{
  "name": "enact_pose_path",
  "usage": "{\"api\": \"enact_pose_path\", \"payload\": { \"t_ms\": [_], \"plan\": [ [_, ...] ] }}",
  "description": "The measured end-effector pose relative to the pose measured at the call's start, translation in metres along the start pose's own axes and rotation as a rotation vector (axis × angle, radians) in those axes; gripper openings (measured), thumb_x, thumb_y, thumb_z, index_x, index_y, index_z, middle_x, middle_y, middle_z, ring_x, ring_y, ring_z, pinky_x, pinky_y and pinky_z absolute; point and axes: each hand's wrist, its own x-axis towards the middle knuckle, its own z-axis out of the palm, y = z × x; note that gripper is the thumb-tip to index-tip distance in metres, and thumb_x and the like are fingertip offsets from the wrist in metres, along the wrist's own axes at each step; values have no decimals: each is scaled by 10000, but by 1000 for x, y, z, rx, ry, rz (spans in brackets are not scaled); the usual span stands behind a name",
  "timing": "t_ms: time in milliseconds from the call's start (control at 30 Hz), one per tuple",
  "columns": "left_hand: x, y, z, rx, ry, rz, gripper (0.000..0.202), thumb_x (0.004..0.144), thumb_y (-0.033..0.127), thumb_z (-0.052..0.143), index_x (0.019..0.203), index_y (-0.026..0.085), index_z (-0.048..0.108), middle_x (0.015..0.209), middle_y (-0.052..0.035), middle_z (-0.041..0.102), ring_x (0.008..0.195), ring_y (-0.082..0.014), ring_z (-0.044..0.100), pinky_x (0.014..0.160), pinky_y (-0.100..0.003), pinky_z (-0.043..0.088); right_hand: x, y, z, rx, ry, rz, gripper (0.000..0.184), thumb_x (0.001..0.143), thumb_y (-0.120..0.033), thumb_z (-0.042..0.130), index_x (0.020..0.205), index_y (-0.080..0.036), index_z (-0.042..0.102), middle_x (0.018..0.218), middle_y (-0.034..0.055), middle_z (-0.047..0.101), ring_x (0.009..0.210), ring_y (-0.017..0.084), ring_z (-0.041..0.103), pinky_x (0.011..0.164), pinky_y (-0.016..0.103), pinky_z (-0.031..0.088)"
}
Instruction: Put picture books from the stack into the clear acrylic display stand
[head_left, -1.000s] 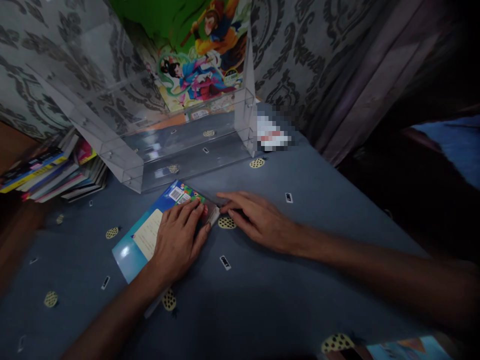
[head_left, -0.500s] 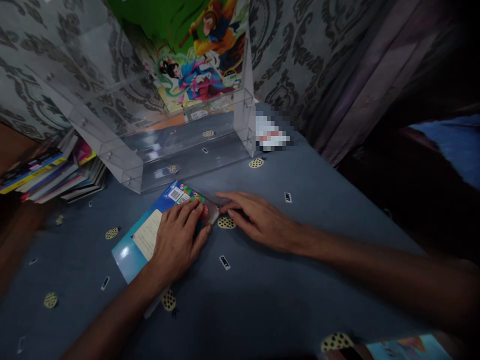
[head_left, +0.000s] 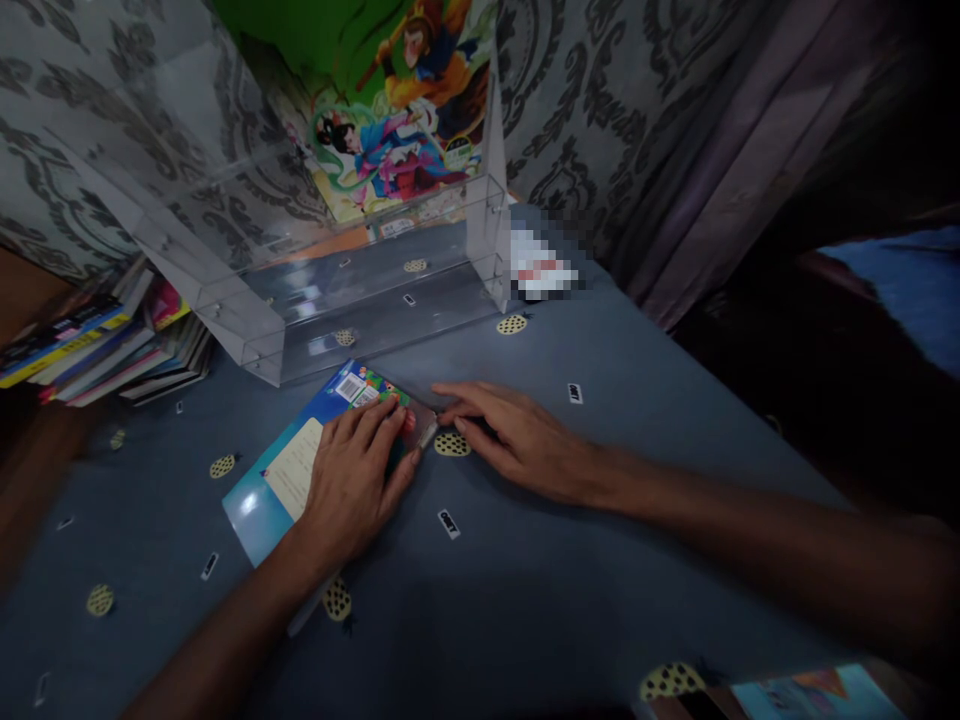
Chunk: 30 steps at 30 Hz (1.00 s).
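Observation:
A blue book (head_left: pixel 259 505) with a barcode on its cover lies slanted on the patterned tablecloth. My left hand (head_left: pixel 356 460) rests flat on the book, fingers spread over its upper right part and holding nothing; the palm hides some of the cover. Beside the book's right corner is my right hand (head_left: pixel 510 440), palm down. Its index finger points outward and the other fingers bend loosely, with the thumb apart from them. A fingertip is at the corner of the book; I cannot tell whether it presses on it.
Behind the book stands a clear acrylic rack (head_left: pixel 262 355) holding a picture book (head_left: pixel 405 130) upright. Several books (head_left: pixel 112 335) are stacked at the left. A pixelated white item (head_left: pixel 544 265) sits right of the rack. Another book (head_left: pixel 817 695) shows at the bottom right.

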Motion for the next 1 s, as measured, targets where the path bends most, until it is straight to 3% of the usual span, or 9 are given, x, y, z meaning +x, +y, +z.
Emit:
{"api": "enact_pose_path", "payload": {
  "t_ms": [600,833,1000],
  "plan": [
    [0,1,2,46,14,-5,341,991,295,478,1290,165,578,1349,-122,631,1188,-314,556,968,-504,475,1,2,0,26,7,-3,429,977,-190,449,1403,-190,489,1120,102,735,1117,239,662,988,490,516],
    [0,2,2,45,13,-1,344,996,292,477,1293,152,577,1354,-133,625,1209,-318,549,973,-512,477,2,-7,-5,95,51,56,413,963,-148,457,1369,-194,515,1129,87,743,1056,213,693,923,409,545],
    [0,2,2,63,17,16,344,997,294,477,1286,136,576,1347,-128,632,1201,-311,552,973,-495,477,1,-8,-5,76,93,42,408,963,-138,458,1365,-177,513,1158,89,736,1079,206,676,965,404,527]
  ]
}}
